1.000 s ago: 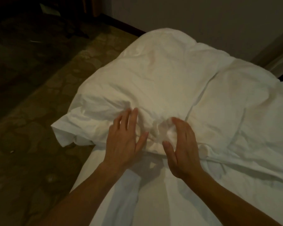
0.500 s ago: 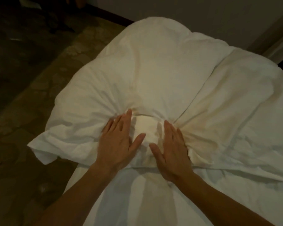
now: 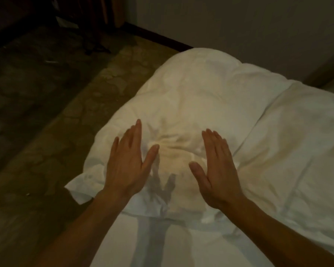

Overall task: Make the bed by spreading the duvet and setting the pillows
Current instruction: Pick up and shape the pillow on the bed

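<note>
A white pillow (image 3: 191, 97) lies at the left corner of the bed, its near edge creased and dented in the middle. Beside it on the right lies a second white pillow (image 3: 289, 143). Both rest on white bedding (image 3: 181, 243) that covers the near part of the bed. My left hand (image 3: 127, 162) is flat with straight fingers over the left pillow's near part. My right hand (image 3: 218, 168) is flat too, a little to the right of the dent. Neither hand holds anything; whether they touch the pillow or hover just above it I cannot tell.
A dim patterned floor (image 3: 46, 132) runs along the left side of the bed. A pale wall (image 3: 239, 22) with a dark skirting stands behind the pillows. Dark furniture legs (image 3: 93, 35) stand in the far left corner.
My hands have flattened and moved apart, from bunching the pillow's near edge to lying straight either side of the dent. The view has shifted so the pillows sit lower and further right.
</note>
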{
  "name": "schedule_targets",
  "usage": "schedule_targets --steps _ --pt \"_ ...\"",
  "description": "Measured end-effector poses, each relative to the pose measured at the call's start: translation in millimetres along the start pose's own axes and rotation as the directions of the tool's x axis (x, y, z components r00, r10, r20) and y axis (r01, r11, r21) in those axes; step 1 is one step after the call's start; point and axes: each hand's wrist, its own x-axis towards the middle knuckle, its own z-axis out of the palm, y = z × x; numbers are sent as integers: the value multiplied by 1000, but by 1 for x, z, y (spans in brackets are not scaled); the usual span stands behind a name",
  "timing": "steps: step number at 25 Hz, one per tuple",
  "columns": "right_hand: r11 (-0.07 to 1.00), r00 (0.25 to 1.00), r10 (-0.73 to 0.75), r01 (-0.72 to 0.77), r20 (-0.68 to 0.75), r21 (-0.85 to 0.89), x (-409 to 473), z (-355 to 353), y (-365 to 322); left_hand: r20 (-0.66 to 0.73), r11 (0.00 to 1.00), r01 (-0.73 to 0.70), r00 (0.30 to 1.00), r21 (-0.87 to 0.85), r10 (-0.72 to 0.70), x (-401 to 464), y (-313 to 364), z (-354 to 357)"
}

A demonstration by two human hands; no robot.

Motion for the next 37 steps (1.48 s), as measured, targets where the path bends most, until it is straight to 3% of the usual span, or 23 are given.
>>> schedule_targets --steps 3,6,11,14,18,22,25,28,33,37 --pt "987 990 -137 140 35 -83 33 -5 -35 -10 999 41 999 -5 -41 9 -11 -34" --pt "973 986 -149 160 74 -164 66 3 -66 -35 995 83 996 -59 -85 20 -19 -59" --pt "983 995 -70 81 71 -163 136 24 -96 32 950 213 977 -228 -211 52 -70 -74" --pt "986 997 -1 14 76 -169 174 42 -110 116 947 219 974 -235 -197 93 -104 -82" --pt "977 983 184 -182 9 -112 204 59 -133 264 926 204 957 -317 -121 158 -131 -102" --pt "979 981 194 -191 30 -78 217 58 -156 292 882 221 951 -415 -101 201 -137 -130" --pt "990 993 109 -103 55 -98 233 44 -163 294 876 237 949 -419 -116 208 -147 -140" --pt "981 987 -32 62 159 -185 269 38 -157 325 812 363 918 -457 -228 201 -155 -127" --pt "920 875 -230 338 426 -198 373 88 -133 336 594 573 817 -565 -468 221 -147 -69" --pt "888 797 -315 440 516 -136 403 122 -110 291 588 612 781 -529 -552 253 -145 -42"
